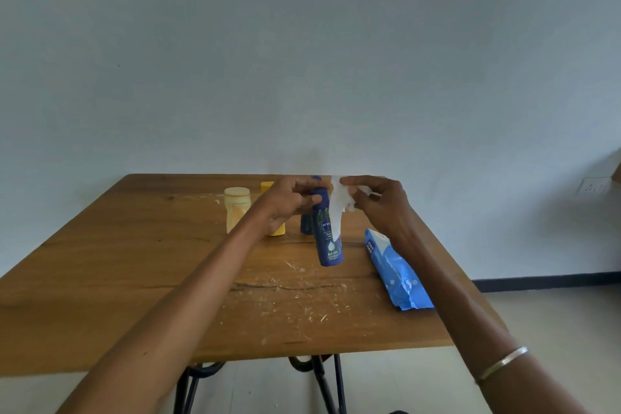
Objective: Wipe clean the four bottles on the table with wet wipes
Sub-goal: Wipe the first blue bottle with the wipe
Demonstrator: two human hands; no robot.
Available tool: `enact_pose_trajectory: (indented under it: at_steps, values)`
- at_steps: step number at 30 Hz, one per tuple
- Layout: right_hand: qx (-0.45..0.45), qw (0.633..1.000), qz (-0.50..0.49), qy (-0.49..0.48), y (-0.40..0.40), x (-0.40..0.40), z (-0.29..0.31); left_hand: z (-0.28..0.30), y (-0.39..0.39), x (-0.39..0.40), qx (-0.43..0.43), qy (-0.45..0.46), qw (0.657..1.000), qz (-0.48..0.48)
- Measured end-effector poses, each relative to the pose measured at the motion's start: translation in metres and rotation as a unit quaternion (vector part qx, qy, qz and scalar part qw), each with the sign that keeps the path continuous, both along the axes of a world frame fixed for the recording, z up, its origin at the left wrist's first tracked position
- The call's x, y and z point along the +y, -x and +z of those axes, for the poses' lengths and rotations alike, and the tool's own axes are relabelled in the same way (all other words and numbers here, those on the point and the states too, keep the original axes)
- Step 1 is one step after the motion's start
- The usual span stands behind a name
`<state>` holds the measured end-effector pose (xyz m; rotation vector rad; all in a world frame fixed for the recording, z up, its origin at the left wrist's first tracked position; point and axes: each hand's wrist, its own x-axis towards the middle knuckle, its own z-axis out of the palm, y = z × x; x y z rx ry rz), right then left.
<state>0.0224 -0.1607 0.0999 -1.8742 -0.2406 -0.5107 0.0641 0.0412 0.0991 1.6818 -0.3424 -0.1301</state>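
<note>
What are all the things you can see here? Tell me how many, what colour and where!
Tall dark blue lotion bottle: 1, blue, held up above the table middle.
Second dark blue bottle: 1, blue, standing behind the held one, mostly hidden.
Yellow plastic bottle: 1, yellow, standing behind the left hand, partly hidden.
Cream plastic bottle: 1, cream, standing far left of the group.
White wet wipe: 1, white, hanging against the held bottle.
Blue wet wipes pack: 1, blue and white, lying on the table's right side.
Brown wooden table: 1, brown, with pale crumbs near its middle.
Silver bangle: 1, on the right wrist.
Left hand: grips the tall bottle.
Right hand: pinches the wipe.
</note>
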Motion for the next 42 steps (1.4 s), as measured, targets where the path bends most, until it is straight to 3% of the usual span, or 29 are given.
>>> enact_pose_trajectory:
  at_steps: [5, 13, 22, 33, 42]
  values:
    - [-0.025, 0.998, -0.032, 0.043, 0.003, 0.02, -0.012, -0.009, 0.015, -0.002, 0.08, 0.117, 0.99, 0.001]
    - [-0.063, 0.992, -0.069, 0.086, 0.024, 0.04, -0.023, -0.009, 0.026, -0.005, 0.088, 0.175, 0.98, 0.03]
    - [-0.069, 0.98, -0.046, 0.179, 0.053, 0.022, -0.058, -0.003, 0.028, 0.003, 0.067, 0.175, 0.981, 0.053]
    - [-0.126, 0.979, -0.111, 0.115, 0.025, 0.029, -0.015, -0.006, 0.04, -0.015, 0.043, 0.126, 0.99, 0.037]
    - [-0.094, 0.984, -0.042, 0.143, 0.041, 0.022, -0.056, -0.012, 0.031, -0.009, 0.018, 0.078, 0.994, 0.077]
